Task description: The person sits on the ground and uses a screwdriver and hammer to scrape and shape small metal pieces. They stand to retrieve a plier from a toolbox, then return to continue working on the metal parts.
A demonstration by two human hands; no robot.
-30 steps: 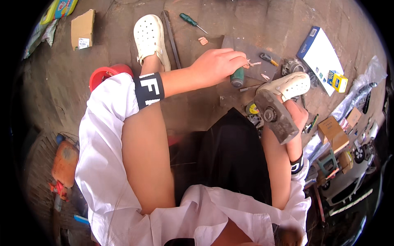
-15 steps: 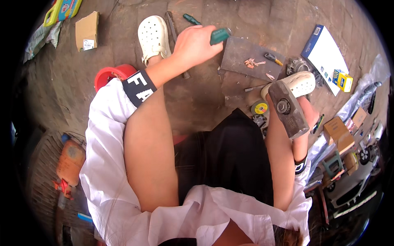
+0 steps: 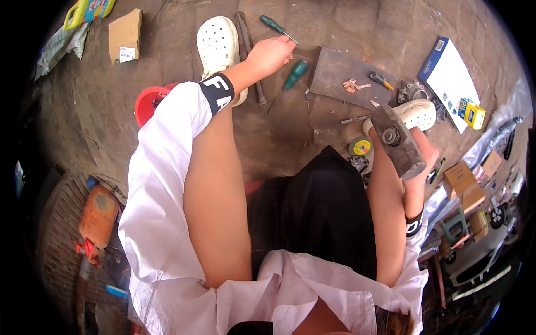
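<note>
My left hand (image 3: pixel 271 57) reaches out over the floor beside the shaft of a small green-handled screwdriver (image 3: pixel 273 24); its fingers are loosely bent and hold nothing I can see. Just to its right lies a larger green screwdriver (image 3: pixel 295 76), shaft pointing toward me. A long metal bar (image 3: pixel 250 56) lies under my left wrist, next to my foot. Over my right knee, my right hand (image 3: pixel 425 149) is closed on a hammer, whose heavy rusty head (image 3: pixel 397 142) faces up at me. The head covers most of the handle and part of the fingers.
A dark metal plate (image 3: pixel 332 72) holds reddish scraps (image 3: pixel 353 85) and a yellow-black screwdriver (image 3: pixel 382 81). Metal parts (image 3: pixel 412 92), a disc-shaped roll (image 3: pixel 360 146), a white-blue box (image 3: pixel 446 84) and a yellow box (image 3: pixel 472 114) are at right. A red bucket (image 3: pixel 146 106) stands left.
The larger green screwdriver has left my left hand and now lies on the floor. That hand has moved down and slightly left, near the smaller screwdriver. My right hand still holds the hammer.
</note>
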